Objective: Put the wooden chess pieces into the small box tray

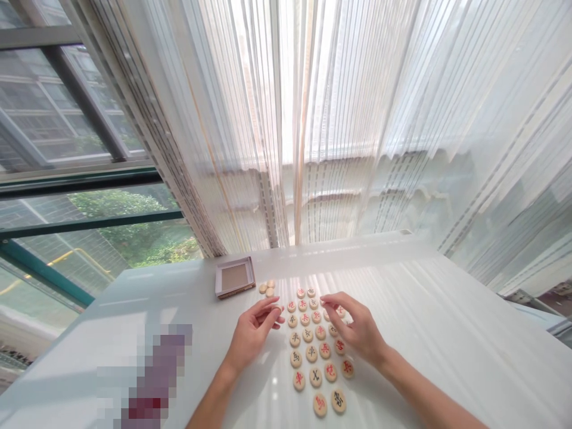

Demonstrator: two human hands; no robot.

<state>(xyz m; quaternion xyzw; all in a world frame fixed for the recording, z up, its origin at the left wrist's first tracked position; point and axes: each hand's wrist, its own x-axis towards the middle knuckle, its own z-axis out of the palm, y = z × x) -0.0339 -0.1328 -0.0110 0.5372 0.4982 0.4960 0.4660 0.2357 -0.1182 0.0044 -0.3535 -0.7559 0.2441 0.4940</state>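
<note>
Several round wooden chess pieces [311,353] with red and black characters lie in rows on the white table [424,333]. My left hand [254,331] hovers just left of the rows, fingers pinched on one wooden piece [277,309]. My right hand [355,325] rests over the upper right of the rows, fingers curled down onto a piece [328,314] there. What lies under its palm is hidden.
A small shallow box [235,277] sits on the table behind the pieces, with three loose pieces [267,288] beside it. A blurred patch [152,375] covers the near left. Sheer curtains [339,119] and a window [67,179] stand behind the table.
</note>
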